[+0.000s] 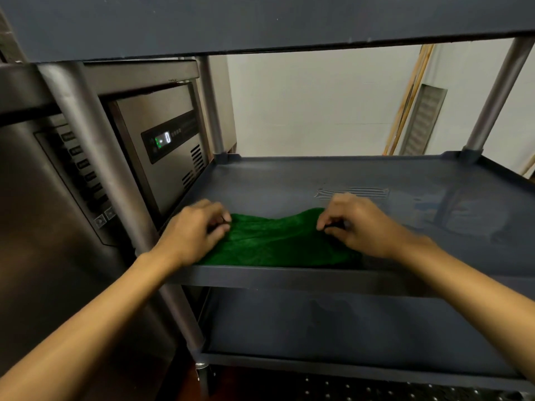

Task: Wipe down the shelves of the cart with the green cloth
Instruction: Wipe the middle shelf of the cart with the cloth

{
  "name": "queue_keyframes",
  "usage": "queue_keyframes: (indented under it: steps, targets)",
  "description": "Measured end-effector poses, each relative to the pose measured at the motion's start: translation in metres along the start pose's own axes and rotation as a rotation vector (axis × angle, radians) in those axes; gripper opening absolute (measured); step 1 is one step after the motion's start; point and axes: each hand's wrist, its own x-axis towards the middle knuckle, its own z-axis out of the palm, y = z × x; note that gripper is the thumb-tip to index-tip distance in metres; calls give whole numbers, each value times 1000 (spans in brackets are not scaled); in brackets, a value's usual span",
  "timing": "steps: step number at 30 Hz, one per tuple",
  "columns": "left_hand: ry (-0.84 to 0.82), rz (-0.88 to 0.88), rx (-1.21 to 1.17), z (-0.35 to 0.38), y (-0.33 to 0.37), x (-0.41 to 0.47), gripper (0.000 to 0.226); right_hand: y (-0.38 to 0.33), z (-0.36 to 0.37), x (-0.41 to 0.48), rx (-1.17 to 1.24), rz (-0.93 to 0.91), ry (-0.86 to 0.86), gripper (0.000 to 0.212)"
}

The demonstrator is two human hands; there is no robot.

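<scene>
1. A dark blue cart [289, 277] stands in front of the person. It has three shelves, one over the other.
2. The green cloth [278, 241] lies on the middle shelf [362, 175]. It is at the near edge and a bit to the left.
3. The cloth is spread out wide from left to right. Its far edge is bumpy and lifts up a little at the right end.
4. The left hand [197, 227] grips the left end of the cloth with curled fingers.
5. The right hand [359, 224] grips the right end of the cloth, also with curled fingers.
6. Both arms reach in from the near side, under the top shelf [260, 21].
7. The right part of the middle shelf has pale shiny patches [463, 215].
8. The bottom shelf [347, 328] is low down and in shadow.
9. Grey round posts [492, 96] hold the shelves up at the corners.
10. A big steel machine [170, 111] stands just beside the cart on the left. It has a small dark panel [170, 137] with a green light.
11. Far behind the cart is a white wall [304, 105]. Some long wooden sticks [411, 91] lean there, near a grey vent [425, 120].
</scene>
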Motion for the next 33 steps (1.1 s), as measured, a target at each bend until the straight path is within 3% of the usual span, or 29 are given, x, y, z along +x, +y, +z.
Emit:
queue_keyframes:
  steps: [2, 5, 12, 16, 20, 24, 28, 33]
  targets:
    - [-185, 86, -95, 0, 7, -8, 8, -3, 1, -10, 55, -24, -153, 23]
    - [-292, 97, -170, -4, 8, -14, 16, 2, -2, -19, 77, 30, -288, 20]
    - [-429, 75, -144, -19, -6, -13, 41, 17, -10, -28, 25, 39, -338, 39]
    - [-461, 42, -39, -18, -4, -5, 51, 17, -3, -24, -16, 13, -248, 26]
    - [-424, 89, 125, -12, 1, -5, 55, 15, -1, -18, 10, 43, -34, 12]
    - [-408, 50, 171, -13, 2, -7, 78, 8, -13, 5, 18, 78, 130, 16]
    - [-269, 85, 215, -11, 2, 0, 27, -2, -28, 27, -14, 68, 194, 15]
    - [-28, 0, 113, -31, -8, 24, 21, 5, -53, 46, -74, 104, 191, 15]
